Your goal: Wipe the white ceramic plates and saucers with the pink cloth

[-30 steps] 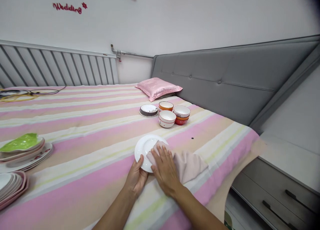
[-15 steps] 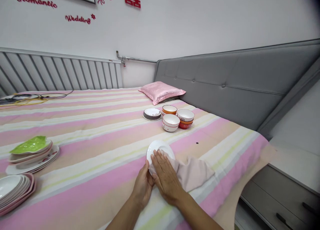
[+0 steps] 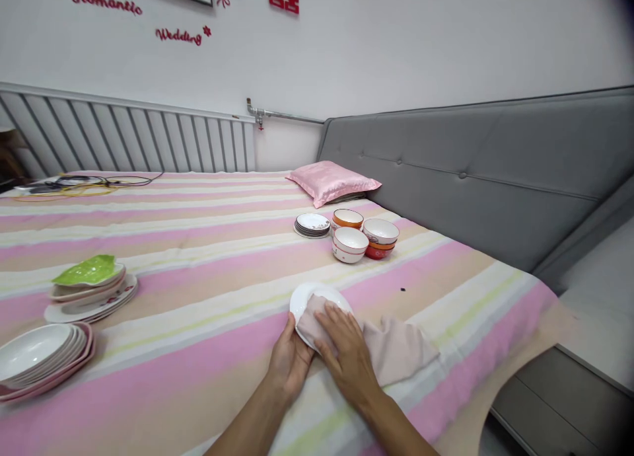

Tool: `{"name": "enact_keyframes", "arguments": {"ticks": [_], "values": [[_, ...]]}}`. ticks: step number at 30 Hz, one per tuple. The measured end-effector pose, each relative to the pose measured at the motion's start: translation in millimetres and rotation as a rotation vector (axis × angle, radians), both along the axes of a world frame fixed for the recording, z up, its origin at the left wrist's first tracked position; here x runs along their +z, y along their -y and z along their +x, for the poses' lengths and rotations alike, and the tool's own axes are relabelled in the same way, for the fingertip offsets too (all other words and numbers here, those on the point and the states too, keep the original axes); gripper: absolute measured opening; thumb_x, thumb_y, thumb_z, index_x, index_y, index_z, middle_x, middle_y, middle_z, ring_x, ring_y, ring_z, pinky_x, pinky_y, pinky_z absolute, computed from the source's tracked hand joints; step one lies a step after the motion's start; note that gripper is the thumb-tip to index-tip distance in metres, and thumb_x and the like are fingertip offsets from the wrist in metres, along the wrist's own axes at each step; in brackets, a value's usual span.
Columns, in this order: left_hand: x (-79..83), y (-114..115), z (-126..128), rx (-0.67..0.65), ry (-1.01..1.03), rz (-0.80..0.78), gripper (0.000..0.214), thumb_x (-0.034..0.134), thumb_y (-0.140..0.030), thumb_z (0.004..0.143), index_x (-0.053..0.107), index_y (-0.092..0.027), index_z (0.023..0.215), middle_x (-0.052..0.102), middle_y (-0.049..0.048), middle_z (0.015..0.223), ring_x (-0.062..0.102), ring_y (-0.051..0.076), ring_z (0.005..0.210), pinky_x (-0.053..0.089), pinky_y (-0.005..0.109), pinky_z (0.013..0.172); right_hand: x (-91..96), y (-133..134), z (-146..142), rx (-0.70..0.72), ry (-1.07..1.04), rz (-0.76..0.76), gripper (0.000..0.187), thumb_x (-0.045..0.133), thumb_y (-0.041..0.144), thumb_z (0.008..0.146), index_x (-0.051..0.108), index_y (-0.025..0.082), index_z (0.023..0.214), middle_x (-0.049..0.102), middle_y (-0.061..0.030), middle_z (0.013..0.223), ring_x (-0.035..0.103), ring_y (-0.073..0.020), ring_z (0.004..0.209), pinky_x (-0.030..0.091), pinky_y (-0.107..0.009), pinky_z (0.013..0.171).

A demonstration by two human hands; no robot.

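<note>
- The white plate (image 3: 300,299) is above the bed (image 3: 198,357), not far from its near edge; whether it touches the cover, I cannot tell.
- The left hand (image 3: 291,360) is clamped on the plate's near-left rim, with the thumb on the upper side.
- The right hand (image 3: 347,353) lies flat on the pale pink cloth (image 3: 401,350), fingers stretched, pressing it over the plate. The cloth's loose part spreads on the bed, to the right of this hand.
- The two hands are near each other at the plate.
- Beyond the plate, toward the headboard (image 3: 470,155), stand three groups of bowls (image 3: 349,250) close together. Just beside them, on their left, is a stack of small plates (image 3: 313,225).
- These bowls are between the plate and the pink pillow (image 3: 331,180), which lies near the bed's far corner, by the headboard.
- A small black piece (image 3: 403,289) lies between the cloth and the bowls.
- On the left part of the bed, well apart from the hands, are a green leaf-shaped dish (image 3: 86,271) on top of other dishes, and, nearer, a stack of oval dishes (image 3: 34,347).
- Tangled cables (image 3: 104,182) lie along the far edge, before the radiator (image 3: 143,139).
</note>
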State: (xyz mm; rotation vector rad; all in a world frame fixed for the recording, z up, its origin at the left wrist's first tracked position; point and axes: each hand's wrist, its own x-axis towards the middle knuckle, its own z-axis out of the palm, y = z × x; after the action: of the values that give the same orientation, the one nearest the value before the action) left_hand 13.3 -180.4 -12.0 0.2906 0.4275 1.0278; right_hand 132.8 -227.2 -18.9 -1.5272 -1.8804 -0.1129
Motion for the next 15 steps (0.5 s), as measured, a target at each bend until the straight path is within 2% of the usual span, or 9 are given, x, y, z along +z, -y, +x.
{"name": "enact_keyframes", "arguments": {"ticks": [4, 8, 11, 15], "values": [[2.8, 1.2, -1.3, -0.049, 0.083, 0.008, 0.042, 0.037, -0.031, 0.09, 0.045, -0.012, 0.126, 0.066, 0.0117, 0.105, 0.062, 0.019, 0.095, 0.046, 0.031, 0.087, -4.1, -1.8, 2.0, 0.103, -0.016, 0.032, 0.037, 0.04, 0.02, 0.088, 0.049, 0.031, 0.122, 0.047, -0.0018, 0.13, 0.034, -0.0204, 0.126, 0.035, -0.047, 0.1], [9.7, 8.1, 0.8, -0.076, 0.072, 0.053, 0.038, 0.04, -0.03, 0.089, 0.05, -0.012, 0.122, 0.068, 0.01, 0.102, 0.063, 0.017, 0.092, 0.046, 0.031, 0.087, -2.7, -3.6, -0.2, 0.139, -0.054, 0.125, 0.037, 0.039, 0.016, 0.088, 0.052, 0.029, 0.12, 0.049, -0.0028, 0.128, 0.036, -0.0195, 0.125, 0.038, -0.044, 0.099], [13.3, 14.4, 4.5, -0.085, -0.015, 0.103, 0.033, 0.045, -0.028, 0.087, 0.056, -0.015, 0.114, 0.067, 0.0087, 0.102, 0.062, 0.018, 0.09, 0.046, 0.033, 0.085, -0.1, -5.2, -0.2, 0.122, -0.088, 0.164, 0.04, 0.037, 0.016, 0.088, 0.047, 0.028, 0.125, 0.046, -0.0028, 0.13, 0.035, -0.0193, 0.126, 0.039, -0.042, 0.099], [14.0, 22.5, 8.0, -0.11, -0.177, 0.191, 0.027, 0.051, -0.029, 0.083, 0.061, -0.017, 0.106, 0.067, 0.0074, 0.098, 0.061, 0.019, 0.085, 0.049, 0.032, 0.074, 6.1, -8.1, 1.0, 0.073, -0.156, 0.222, 0.041, 0.035, 0.016, 0.089, 0.044, 0.027, 0.127, 0.044, -0.0023, 0.132, 0.032, -0.0197, 0.127, 0.037, -0.042, 0.101]]}}
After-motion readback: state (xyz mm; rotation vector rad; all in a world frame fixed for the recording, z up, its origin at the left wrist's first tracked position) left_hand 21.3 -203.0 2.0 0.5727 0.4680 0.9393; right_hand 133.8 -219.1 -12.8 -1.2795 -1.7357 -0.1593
